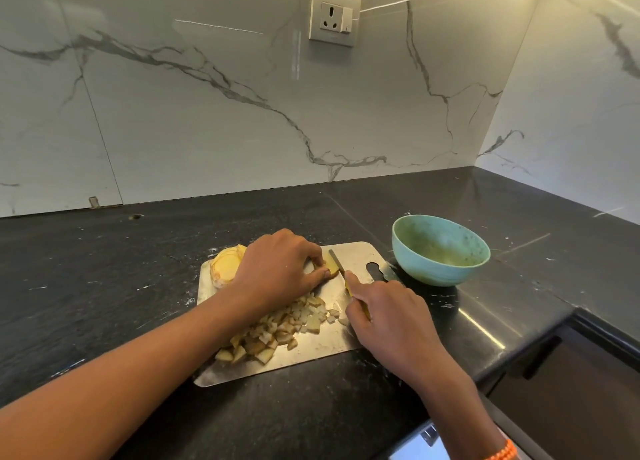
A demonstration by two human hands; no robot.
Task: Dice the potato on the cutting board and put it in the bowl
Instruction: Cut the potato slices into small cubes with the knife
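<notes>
Potato piece (330, 267) sits at frame centre on the cutting board (311, 354), pinned under the left hand (280, 264)'s curled grip. Right hand (388, 312) grips a knife (341, 272) beside it. Diced cubes (277, 331) lie lower; bowl (440, 250) stands right on the desk (104, 286).

Veined marble wall (207, 113), black countertop (104, 269)

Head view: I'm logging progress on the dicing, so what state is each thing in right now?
Left hand: grips a potato piece.
Right hand: holds the knife.
Knife: blade against the potato piece.
Potato piece: uncut, on the cutting board.
Diced potato: heaped on the board.
Potato slices: stacked at the board's far left corner.
Cutting board: flat on the counter.
Bowl: upright, no potato in it.
</notes>
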